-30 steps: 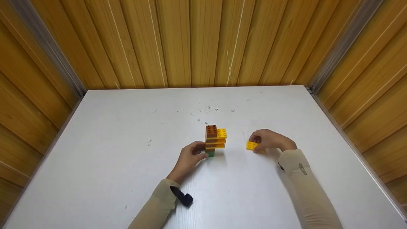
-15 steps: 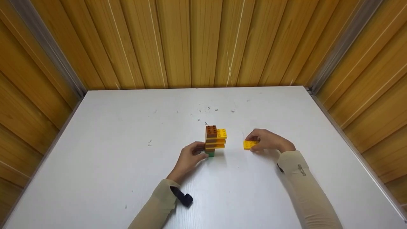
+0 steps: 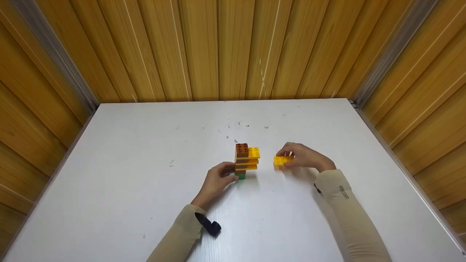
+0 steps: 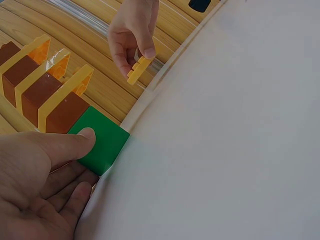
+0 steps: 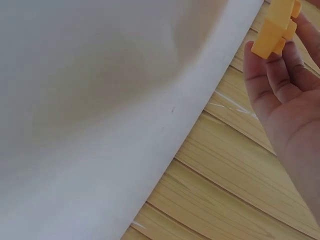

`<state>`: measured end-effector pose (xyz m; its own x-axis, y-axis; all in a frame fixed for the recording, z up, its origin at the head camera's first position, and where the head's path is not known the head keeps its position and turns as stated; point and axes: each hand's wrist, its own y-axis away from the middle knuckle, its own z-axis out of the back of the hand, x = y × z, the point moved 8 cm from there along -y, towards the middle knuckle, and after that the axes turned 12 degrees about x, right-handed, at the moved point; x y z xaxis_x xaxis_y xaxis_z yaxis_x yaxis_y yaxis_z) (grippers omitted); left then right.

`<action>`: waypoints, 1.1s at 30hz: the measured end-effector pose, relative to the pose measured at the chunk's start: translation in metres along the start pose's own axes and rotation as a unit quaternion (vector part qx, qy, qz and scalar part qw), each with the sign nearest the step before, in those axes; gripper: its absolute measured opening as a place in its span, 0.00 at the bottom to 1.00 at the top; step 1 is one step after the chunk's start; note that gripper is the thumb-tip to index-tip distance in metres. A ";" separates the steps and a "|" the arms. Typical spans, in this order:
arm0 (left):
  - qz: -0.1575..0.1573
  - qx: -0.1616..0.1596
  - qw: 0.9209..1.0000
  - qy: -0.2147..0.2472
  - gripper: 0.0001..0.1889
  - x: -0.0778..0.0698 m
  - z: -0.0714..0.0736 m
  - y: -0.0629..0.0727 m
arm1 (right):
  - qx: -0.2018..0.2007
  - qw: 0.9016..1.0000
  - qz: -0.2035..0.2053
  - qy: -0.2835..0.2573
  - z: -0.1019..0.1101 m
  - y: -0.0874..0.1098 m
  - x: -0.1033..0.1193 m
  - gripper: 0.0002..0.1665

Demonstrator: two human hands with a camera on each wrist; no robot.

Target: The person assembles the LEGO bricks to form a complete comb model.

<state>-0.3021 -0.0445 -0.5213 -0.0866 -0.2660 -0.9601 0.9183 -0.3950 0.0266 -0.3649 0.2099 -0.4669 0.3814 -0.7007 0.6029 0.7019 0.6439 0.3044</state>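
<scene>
A tower of toy building bricks stands upright mid-table, with a green brick (image 4: 102, 140) at its foot. Above that, brown bricks (image 3: 242, 150) alternate with thin yellow bricks (image 4: 65, 95) that jut out to the right side. My left hand (image 3: 215, 182) grips the tower low down, its thumb lying on the green brick's face in the left wrist view. Right of the tower, my right hand (image 3: 305, 157) pinches a loose thin yellow brick (image 3: 281, 161) between thumb and fingers, studs up. In the right wrist view that brick (image 5: 274, 30) hangs above the tabletop.
The white table (image 3: 120, 156) carries small dark marks (image 3: 238, 125) behind the tower. Wood-panelled walls (image 3: 218, 51) close in the back and both sides. A black strap end (image 3: 211, 225) hangs from the left sleeve.
My right hand has moved left and a little up, lifting the yellow brick off the table toward the tower. My left hand and the tower have stayed in place.
</scene>
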 end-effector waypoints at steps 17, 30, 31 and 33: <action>0.012 -0.005 1.000 -0.008 0.20 0.001 0.001 0.000 | -0.008 0.999 0.028 0.022 0.019 0.000 0.030 0.22; -0.002 0.001 1.000 0.004 0.19 0.002 0.001 0.001 | -0.019 0.997 0.058 0.036 0.034 0.001 0.057 0.22; -0.001 0.001 1.000 0.005 0.19 0.002 0.001 0.000 | -0.020 0.997 0.060 0.036 0.035 0.001 0.059 0.22; -0.003 0.001 1.000 0.001 0.19 0.001 0.001 0.000 | -0.020 0.997 0.063 0.037 0.037 0.001 0.063 0.22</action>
<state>-0.3022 -0.0456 -0.5222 -0.0902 -0.2614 -0.9610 0.9169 -0.3986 0.0224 -0.3625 0.1773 -0.4015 0.5098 -0.6368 0.5784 0.6689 0.7162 0.1990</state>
